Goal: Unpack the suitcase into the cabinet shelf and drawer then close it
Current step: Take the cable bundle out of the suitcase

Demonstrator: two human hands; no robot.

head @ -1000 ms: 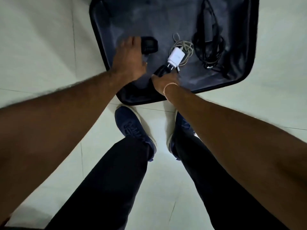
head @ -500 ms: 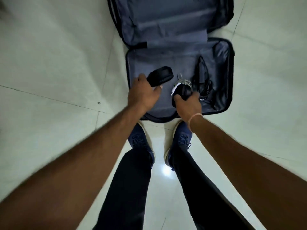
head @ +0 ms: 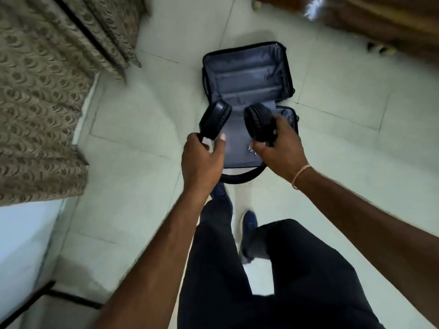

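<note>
Headphones (head: 215, 119): black, matt, padded ear cushions with a soft leather-like skin, faintly creased; headband (head: 240, 178) smooth, dull black, plastic-like. Suitcase (head: 244, 74): lined in grey-blue woven cloth, slight sheen on the folds, rim of darker matt fabric. Floor (head: 344, 148): pale glazed tile, smooth, glossy, soft reflections, thin dark grout lines. Curtain (head: 35, 103): heavy brown-beige cloth, woven scale pattern, rough-looking, matt. Trousers (head: 297, 281): black cloth, matt. Shoes (head: 249, 222): dark blue, textile-like upper, blurred. Wristband (head: 300, 173): thin pale-orange thread. Furniture (head: 392, 22) at top right: brown, wood-like, blurred, finish not discernible.
</note>
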